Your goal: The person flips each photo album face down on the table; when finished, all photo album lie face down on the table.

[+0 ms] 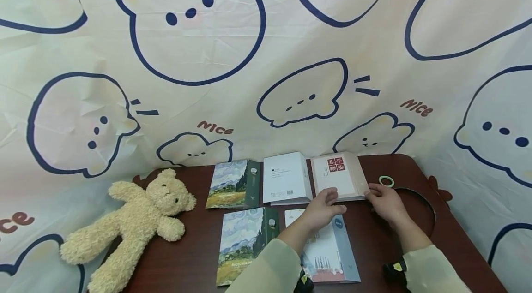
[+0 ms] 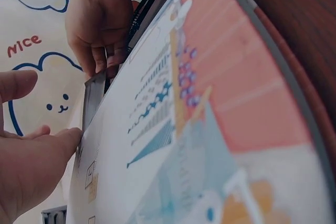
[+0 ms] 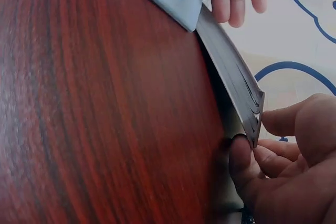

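A beige album (image 1: 334,184) with a red four-character block on its cover lies at the back right of the table. My right hand (image 1: 385,201) pinches its near right corner between thumb and fingers; in the right wrist view the album's page edges (image 3: 233,72) face the camera, and the corner sits at the fingertips. Beside the near left corner of that album is my left hand (image 1: 319,212), fingers loosely extended and holding nothing. Under the left forearm lies a white album (image 1: 347,251) with a blue spine strip, partly covered by the arm; its printed cover (image 2: 152,129) fills the left wrist view.
Two landscape-painting albums (image 1: 228,184) (image 1: 243,242) lie on the left, and a white album (image 1: 287,177) sits between them and the beige one. A plush bear (image 1: 139,219) rests at the far left. A green ring (image 1: 386,181) and a dark hoop (image 1: 430,207) are at the right.
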A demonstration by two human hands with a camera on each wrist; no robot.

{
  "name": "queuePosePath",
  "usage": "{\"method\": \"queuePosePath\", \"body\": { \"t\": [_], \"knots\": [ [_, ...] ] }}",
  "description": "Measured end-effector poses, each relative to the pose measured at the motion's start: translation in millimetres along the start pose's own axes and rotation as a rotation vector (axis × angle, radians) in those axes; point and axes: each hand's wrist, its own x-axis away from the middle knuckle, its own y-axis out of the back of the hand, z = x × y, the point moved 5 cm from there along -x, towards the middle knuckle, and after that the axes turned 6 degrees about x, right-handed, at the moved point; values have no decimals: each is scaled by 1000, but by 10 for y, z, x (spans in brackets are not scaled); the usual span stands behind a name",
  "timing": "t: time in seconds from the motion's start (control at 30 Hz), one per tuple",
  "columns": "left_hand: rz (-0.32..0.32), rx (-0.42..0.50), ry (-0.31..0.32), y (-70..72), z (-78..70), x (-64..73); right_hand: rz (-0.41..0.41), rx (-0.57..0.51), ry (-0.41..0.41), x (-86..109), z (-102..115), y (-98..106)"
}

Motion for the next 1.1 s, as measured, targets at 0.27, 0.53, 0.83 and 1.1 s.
{"method": "queuePosePath", "body": {
  "t": [0.27,0.53,0.83,1.1],
  "knots": [
    [-7,11,0,20,21,-38,-62,161,30,-8,70,12],
    [20,73,-9,32,28,-46,-106,214,33,-16,89,-13],
    [28,73,-11,33,49,-25,-108,179,47,37,101,-15],
    [45,65,-34,111,11,48,-92,118,14,70,65,15]
  ]
}}
